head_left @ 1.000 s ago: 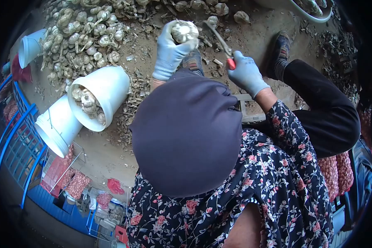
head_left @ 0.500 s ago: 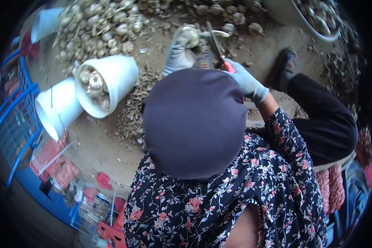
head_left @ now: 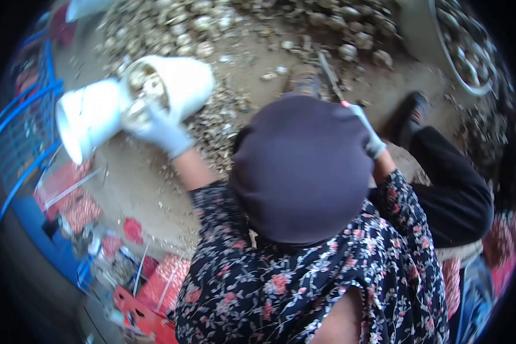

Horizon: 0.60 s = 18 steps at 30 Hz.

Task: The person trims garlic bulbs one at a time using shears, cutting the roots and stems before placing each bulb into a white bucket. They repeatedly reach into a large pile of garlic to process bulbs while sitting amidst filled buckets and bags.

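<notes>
My left hand point(head_left: 159, 131), in a pale grey glove and smeared by motion, reaches to the mouth of a white bucket point(head_left: 192, 86) lying on its side. A whitish garlic bulb point(head_left: 136, 113) is at its fingers. Several trimmed bulbs point(head_left: 152, 86) lie inside that bucket. My right hand point(head_left: 367, 129), gloved too, is closed on shears whose long metal blades point(head_left: 330, 76) point away over the floor. The cap hides part of this hand and most of the red handle.
A heap of garlic point(head_left: 178, 28) spreads across the far floor, with dry scraps point(head_left: 221, 126) nearer. Another white bucket point(head_left: 89, 117) lies at left beside a blue rack point(head_left: 23, 126). A large tub point(head_left: 421, 34) with garlic stands far right. A dark cap point(head_left: 301, 172) blocks the middle.
My left hand has swung left from in front of the shears to the bucket's mouth, carrying the bulb. My right hand stays near its place with the shears. The view has shifted slightly.
</notes>
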Available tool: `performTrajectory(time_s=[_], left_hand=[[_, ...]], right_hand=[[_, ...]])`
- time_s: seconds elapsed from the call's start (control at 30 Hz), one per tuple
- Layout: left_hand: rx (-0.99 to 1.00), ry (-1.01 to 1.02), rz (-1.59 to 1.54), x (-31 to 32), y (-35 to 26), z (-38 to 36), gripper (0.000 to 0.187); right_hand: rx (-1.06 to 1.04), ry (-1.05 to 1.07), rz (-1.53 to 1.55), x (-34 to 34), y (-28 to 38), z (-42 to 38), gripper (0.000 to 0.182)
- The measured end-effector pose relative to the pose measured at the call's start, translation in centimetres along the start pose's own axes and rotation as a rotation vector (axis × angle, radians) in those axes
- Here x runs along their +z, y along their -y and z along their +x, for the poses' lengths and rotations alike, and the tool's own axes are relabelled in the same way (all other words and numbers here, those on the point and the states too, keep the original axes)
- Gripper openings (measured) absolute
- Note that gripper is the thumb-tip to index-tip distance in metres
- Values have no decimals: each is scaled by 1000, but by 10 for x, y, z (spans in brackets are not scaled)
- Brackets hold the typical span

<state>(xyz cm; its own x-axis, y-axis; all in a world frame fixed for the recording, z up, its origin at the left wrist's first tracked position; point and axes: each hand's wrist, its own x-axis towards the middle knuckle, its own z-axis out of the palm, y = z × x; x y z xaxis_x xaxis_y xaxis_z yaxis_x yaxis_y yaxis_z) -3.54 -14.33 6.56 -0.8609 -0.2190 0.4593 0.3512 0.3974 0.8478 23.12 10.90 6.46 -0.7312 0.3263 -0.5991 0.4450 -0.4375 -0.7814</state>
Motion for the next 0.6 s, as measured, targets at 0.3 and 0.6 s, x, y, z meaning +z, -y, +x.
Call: performTrajectory(time_s=[0.3,0.6], left_hand=[[501,785,184,132,16,-90,17],[400,1729,454,283,21,-236,58]], right_hand=[[452,-362,133,-43,-67,28,17],[375,-416,-315,-74,-83,33,28]])
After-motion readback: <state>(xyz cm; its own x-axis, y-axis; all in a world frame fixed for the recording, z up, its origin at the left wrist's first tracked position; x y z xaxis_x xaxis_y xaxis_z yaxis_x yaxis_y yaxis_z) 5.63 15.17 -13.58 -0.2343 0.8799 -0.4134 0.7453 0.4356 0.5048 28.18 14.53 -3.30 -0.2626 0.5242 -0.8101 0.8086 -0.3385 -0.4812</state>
